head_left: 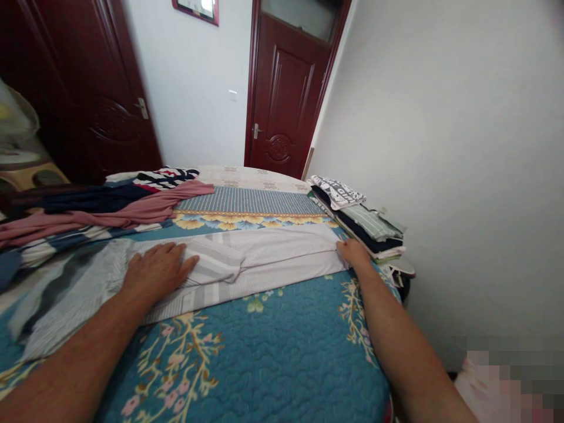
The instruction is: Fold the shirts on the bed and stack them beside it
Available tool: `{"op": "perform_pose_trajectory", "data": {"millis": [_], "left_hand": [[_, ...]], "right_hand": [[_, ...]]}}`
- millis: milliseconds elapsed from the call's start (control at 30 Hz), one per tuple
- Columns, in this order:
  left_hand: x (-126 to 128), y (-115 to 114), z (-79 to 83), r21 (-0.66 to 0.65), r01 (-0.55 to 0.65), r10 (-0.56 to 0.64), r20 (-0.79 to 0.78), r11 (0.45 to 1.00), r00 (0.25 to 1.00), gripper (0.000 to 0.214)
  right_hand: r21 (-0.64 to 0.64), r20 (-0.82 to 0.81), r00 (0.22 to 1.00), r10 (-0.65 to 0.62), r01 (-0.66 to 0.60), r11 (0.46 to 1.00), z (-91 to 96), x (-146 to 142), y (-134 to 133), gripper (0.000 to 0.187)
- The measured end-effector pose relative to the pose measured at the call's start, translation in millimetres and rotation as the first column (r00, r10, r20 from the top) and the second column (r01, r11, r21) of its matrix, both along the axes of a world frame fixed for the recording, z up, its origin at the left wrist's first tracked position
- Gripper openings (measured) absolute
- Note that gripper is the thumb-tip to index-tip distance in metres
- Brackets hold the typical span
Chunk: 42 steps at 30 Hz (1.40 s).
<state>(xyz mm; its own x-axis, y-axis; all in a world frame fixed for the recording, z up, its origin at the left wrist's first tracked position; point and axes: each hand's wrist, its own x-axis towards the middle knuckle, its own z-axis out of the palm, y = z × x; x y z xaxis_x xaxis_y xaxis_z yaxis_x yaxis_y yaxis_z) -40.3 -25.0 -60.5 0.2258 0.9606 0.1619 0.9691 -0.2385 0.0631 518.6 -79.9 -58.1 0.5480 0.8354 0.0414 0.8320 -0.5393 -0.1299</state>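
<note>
A white and grey striped shirt (282, 249) lies folded into a long strip across the bed, with a sleeve-like part laid over its middle. My left hand (156, 270) rests flat on its left part, fingers spread. At the far right end, my right hand (353, 254) has its fingers closed on the shirt's edge. Beyond my left hand, a grey striped cloth (74, 299) with a dark band lies on the left; where it meets the shirt I cannot tell.
A blue quilted bedspread (282, 352) with flowers covers the bed. Folded clothes (365, 226) are stacked at the right edge by the wall. Loose clothes, among them a pink garment (132, 214), lie at the left. A dark red door (286, 88) stands behind.
</note>
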Motion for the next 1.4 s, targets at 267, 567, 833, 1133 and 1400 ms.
{"op": "perform_pose_trajectory", "data": {"millis": [267,567,833,1133,1400], "left_hand": [[3.4,-6.5,3.1,0.029,-0.011,0.012,-0.008,1.0,1.0,0.062],[5.1,-8.7,7.3,0.049,-0.036,0.038,-0.029,0.998,0.999,0.062],[13.4,-11.1,8.8,0.16,0.076,-0.083,0.04,0.984,0.996,0.059],[17.8,-15.6,7.8,0.133,0.139,-0.144,0.032,0.981,0.989,0.058],[15.2,-12.3,6.4,0.119,0.136,-0.138,0.008,0.983,0.99,0.057]], "right_hand": [[0.414,-0.309,0.946,0.094,0.045,0.909,-10.5,6.7,4.2,0.041],[0.416,-0.569,0.812,0.126,0.153,0.896,-11.5,9.1,-2.9,0.047],[0.487,-0.614,0.776,0.143,0.231,0.842,-4.7,-9.8,-4.5,0.054],[0.501,-0.183,0.903,0.389,-0.254,0.827,31.7,-121.9,16.1,0.047],[0.083,0.139,0.842,0.521,-0.534,0.841,-2.6,-233.9,-8.5,0.038]]}}
